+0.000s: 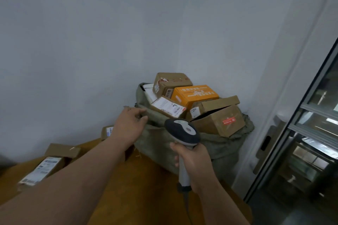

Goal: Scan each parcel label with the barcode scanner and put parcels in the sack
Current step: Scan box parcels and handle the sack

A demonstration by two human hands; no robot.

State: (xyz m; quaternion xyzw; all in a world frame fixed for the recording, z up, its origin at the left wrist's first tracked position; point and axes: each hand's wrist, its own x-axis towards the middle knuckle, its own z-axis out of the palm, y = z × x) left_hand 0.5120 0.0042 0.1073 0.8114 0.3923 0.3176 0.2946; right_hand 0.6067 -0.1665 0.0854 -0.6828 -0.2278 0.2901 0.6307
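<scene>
A grey-green sack stands in the corner, piled with several parcels: an orange box, brown cartons and a box with a white label. My left hand reaches to the sack's near left rim and pinches the cloth there. My right hand grips the handle of the grey barcode scanner, whose head points toward the sack. Two more labelled parcels lie on the table: one at the left, another partly hidden behind my left forearm.
A brown wooden table runs under my arms, with the sack at its far right end. Plain white walls meet behind the sack. A glass door with a metal frame stands at the right.
</scene>
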